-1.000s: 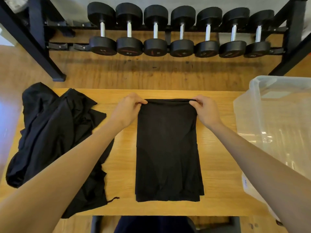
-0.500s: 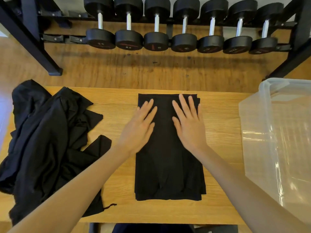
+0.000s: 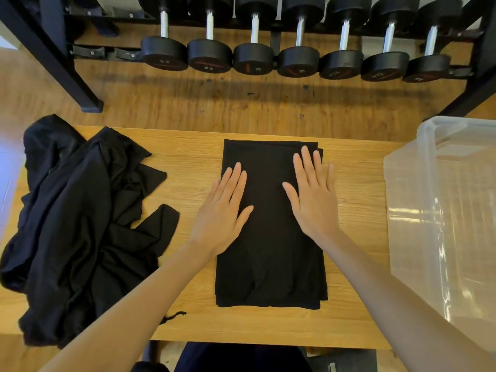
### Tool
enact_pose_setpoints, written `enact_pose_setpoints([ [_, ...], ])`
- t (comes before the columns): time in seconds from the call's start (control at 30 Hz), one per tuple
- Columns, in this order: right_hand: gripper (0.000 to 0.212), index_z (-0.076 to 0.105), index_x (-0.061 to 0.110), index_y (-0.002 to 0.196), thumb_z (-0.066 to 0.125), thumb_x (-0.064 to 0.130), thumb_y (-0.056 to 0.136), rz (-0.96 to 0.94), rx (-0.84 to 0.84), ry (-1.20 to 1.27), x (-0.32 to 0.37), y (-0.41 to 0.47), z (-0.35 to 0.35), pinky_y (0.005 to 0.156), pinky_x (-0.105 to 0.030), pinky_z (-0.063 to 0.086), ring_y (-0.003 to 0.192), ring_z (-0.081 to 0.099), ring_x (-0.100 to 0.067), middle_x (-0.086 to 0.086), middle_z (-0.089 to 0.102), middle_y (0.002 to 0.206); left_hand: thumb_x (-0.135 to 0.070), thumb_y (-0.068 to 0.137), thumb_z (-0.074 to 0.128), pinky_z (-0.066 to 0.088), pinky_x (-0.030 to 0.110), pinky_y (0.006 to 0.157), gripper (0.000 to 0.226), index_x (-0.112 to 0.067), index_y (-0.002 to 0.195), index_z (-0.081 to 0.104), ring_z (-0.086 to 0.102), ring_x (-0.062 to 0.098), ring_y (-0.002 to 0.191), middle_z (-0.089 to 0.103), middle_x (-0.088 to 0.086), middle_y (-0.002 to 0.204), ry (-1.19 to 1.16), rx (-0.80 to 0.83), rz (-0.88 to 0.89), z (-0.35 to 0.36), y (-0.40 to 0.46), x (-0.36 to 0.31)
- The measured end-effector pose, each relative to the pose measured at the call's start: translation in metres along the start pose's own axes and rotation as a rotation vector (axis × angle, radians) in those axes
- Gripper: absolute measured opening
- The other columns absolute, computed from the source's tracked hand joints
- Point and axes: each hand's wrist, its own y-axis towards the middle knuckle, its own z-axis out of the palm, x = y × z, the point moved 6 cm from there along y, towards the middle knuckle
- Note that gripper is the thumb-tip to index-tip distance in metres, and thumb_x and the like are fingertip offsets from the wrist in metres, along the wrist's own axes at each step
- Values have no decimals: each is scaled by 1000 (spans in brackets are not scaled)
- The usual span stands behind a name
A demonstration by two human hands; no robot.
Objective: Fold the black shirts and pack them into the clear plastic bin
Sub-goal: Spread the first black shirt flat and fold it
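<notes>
A black shirt [image 3: 271,264], folded into a long rectangle, lies flat in the middle of the wooden table [image 3: 188,167]. My left hand [image 3: 222,210] presses flat on its left edge, fingers straight. My right hand [image 3: 314,197] presses flat on its upper right part, fingers spread and straight. A heap of unfolded black shirts [image 3: 75,224] lies on the table's left end and hangs over the edge. The clear plastic bin [image 3: 442,210] stands at the table's right end, and nothing shows inside it.
Beyond the table's far edge a black rack [image 3: 53,49] holds a row of several dumbbells [image 3: 298,60] above the wooden floor. A rack leg stands at the far left. A dark seat shows below the table's near edge.
A second ago both hands pinched the shirt's far edge. They let go, laid flat on the fabric, and have since slid apart toward the shirt's side edges.
</notes>
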Motion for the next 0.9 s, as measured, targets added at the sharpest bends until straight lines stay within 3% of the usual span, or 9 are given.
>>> enact_pose_setpoints([
  [0.1,48,37,8,147,35,31,105,181,-148,248,-14,0,-16,117,-44,25,140,33,-29,-12,39,150,-43,103,15,7,38,122,60,-11,154,12,0,18,150,6,5,163,-37,-39,51,-3,-11,-8],
  [0.17,41,49,8,137,39,28,104,301,-246,352,-28,12,-27,104,-37,36,121,47,-27,-13,53,129,-34,105,23,7,36,122,52,-11,152,25,8,18,150,19,5,161,-125,-126,33,-17,-2,-5],
  [0.3,33,59,13,127,49,27,100,393,-172,412,-46,43,-27,100,-36,36,114,48,-25,-10,56,118,-17,103,42,20,34,119,41,-11,143,45,30,23,143,42,9,149,-240,-277,-74,-46,39,16],
  [0.5,19,68,14,105,64,27,91,415,-100,429,-57,50,-24,97,-33,36,111,51,-22,-6,60,112,-18,100,51,47,30,96,33,-11,131,58,49,18,123,51,4,132,-299,-277,-90,-60,81,41],
  [0.63,12,67,19,91,68,30,87,400,-136,470,-60,48,-36,94,-32,33,102,56,-18,3,64,100,-22,94,61,42,20,86,21,-14,113,66,54,11,110,55,-3,119,-348,-266,-110,-62,88,47],
  [0.73,6,62,22,89,67,27,88,357,-153,702,-54,50,-49,92,-36,47,87,60,-5,15,63,85,-21,91,65,45,21,84,13,-15,102,69,56,9,100,59,-4,111,-383,-263,-117,-66,93,51],
  [0.9,6,54,15,95,58,20,96,357,-66,743,-45,71,-40,69,-24,48,77,60,-11,6,60,79,-17,91,66,49,19,83,8,-16,96,72,58,7,88,62,-4,99,-484,-277,-165,-73,99,62],
])
